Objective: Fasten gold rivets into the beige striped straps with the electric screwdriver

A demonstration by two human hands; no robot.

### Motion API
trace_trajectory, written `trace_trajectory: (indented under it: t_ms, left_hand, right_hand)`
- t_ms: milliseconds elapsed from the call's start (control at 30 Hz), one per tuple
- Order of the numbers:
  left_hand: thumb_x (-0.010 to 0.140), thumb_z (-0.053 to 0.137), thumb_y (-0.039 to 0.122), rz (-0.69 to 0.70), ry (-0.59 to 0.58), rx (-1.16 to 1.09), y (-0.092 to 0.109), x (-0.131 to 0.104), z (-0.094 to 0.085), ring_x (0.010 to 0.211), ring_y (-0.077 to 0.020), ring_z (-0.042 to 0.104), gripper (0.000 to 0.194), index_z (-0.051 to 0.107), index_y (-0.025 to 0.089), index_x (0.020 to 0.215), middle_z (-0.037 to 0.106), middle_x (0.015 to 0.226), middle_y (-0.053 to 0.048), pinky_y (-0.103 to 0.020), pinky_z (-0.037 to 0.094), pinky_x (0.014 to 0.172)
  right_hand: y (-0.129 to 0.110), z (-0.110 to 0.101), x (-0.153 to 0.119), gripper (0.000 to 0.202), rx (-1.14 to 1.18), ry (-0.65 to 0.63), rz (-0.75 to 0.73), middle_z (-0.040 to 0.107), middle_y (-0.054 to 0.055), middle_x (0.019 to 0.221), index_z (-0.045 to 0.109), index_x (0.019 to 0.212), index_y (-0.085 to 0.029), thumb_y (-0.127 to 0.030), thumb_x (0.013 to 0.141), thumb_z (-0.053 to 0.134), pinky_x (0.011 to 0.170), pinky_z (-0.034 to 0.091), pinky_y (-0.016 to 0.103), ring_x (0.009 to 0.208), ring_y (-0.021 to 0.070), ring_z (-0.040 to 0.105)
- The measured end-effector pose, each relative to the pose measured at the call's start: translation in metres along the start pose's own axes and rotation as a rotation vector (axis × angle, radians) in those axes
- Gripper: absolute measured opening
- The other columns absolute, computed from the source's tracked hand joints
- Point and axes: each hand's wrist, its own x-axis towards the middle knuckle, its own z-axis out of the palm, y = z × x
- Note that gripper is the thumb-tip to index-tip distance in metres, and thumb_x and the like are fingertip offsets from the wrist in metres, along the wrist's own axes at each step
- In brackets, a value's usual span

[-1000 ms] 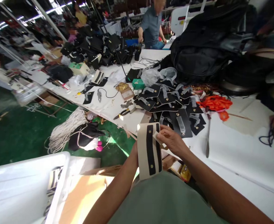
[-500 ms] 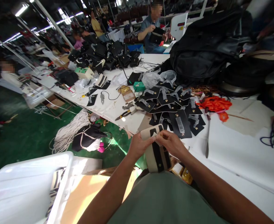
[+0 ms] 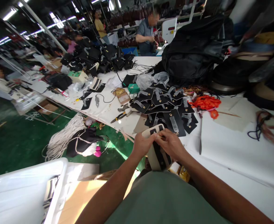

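Observation:
A cream piece with black stripes (image 3: 155, 154) is upright in front of my body, below the table's near edge. My left hand (image 3: 143, 143) grips its upper left side, thumb across the front. My right hand (image 3: 170, 143) is closed at its upper right, fingertips pinched and meeting the left thumb. What the right fingertips pinch is too small to make out. Just beyond the hands lies a pile of black pieces (image 3: 166, 107) with clear plastic wraps and gold-coloured studs.
Pliers (image 3: 118, 117), a box of gold-coloured parts (image 3: 123, 95), orange material (image 3: 205, 102) and a large black bag (image 3: 190, 59) lie on the white table (image 3: 235, 155). A white bin (image 3: 25, 183) stands lower left. A person (image 3: 146, 34) works beyond the table.
The view has shifted, so the table and its contents sit further left. My hands keep the striped piece, and my right fingers have closed in nearer my left thumb.

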Motion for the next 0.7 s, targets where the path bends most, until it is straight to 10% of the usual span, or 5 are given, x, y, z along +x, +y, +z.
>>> trace_trajectory:
  t_ms: [200, 433, 567, 700]
  left_hand:
    - [0.082, 0.075, 0.037, 0.043, 0.095, 0.072, -0.001, 0.007, 0.006, 0.078, -0.0233, 0.073, 0.022, 0.081, 0.017, 0.087, 0.08, 0.082, -0.005, -0.032, 0.055, 0.075]
    - [0.075, 0.082, 0.043, -0.104, 0.308, -0.172, -0.029, 0.045, -0.021, 0.09, -0.0277, 0.076, 0.035, 0.079, 0.016, 0.096, 0.081, 0.096, -0.01, -0.038, 0.059, 0.085]
    - [0.066, 0.091, 0.043, -0.139, 0.261, -0.44, -0.026, 0.044, -0.02, 0.094, -0.0275, 0.076, 0.048, 0.077, 0.015, 0.103, 0.081, 0.096, -0.009, -0.038, 0.061, 0.088]
    - [0.071, 0.089, 0.051, -0.145, 0.224, -0.466, -0.018, 0.025, -0.014, 0.092, -0.0246, 0.075, 0.056, 0.076, 0.015, 0.112, 0.081, 0.102, -0.009, -0.034, 0.06, 0.084]
  right_hand:
    - [-0.009, 0.0, -0.007, 0.034, 0.001, 0.013, -0.065, 0.057, 0.002, 0.079, 0.056, 0.066, -0.022, -0.032, 0.098, 0.06, 0.071, 0.042, 0.032, 0.077, 0.0184, 0.058]
    - [-0.007, -0.002, -0.028, 0.025, 0.303, -0.052, 0.115, 0.057, 0.008, 0.145, 0.071, 0.077, -0.024, -0.043, 0.092, 0.069, 0.101, 0.049, 0.037, 0.132, 0.0268, 0.056]
    - [0.017, 0.003, -0.035, 0.035, 0.449, -0.171, 0.402, 0.073, 0.006, 0.098, 0.071, 0.079, -0.022, -0.057, 0.084, 0.073, 0.07, 0.054, 0.033, 0.083, 0.0228, 0.069]
    - [0.02, 0.007, -0.039, 0.041, 0.559, -0.166, 0.511, 0.057, -0.004, 0.057, 0.067, 0.078, -0.022, -0.063, 0.082, 0.074, 0.048, 0.038, 0.028, 0.048, 0.0134, 0.047]
